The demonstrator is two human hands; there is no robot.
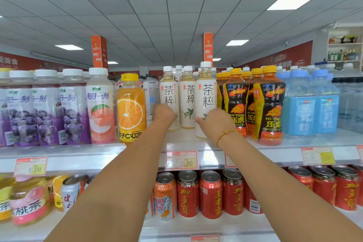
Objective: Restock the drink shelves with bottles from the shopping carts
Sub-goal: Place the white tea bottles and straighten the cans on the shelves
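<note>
Three white tea bottles with black characters stand on the top shelf [188, 143]. My left hand [164, 115] grips the lower part of the left tea bottle [169, 92], a little way back on the shelf. My right hand [215, 122] wraps around the bottom half of the right tea bottle [206, 94], which stands nearer the shelf's front edge. The middle tea bottle [188, 100] stands untouched between them, further back. Both arms reach up from below.
An orange juice bottle [131, 108] stands left of my left hand, black-and-orange energy drink bottles [269, 104] right of my right hand. Purple grape bottles [45, 108] fill the far left, blue bottles [312, 108] the far right. Red cans [210, 194] line the lower shelf.
</note>
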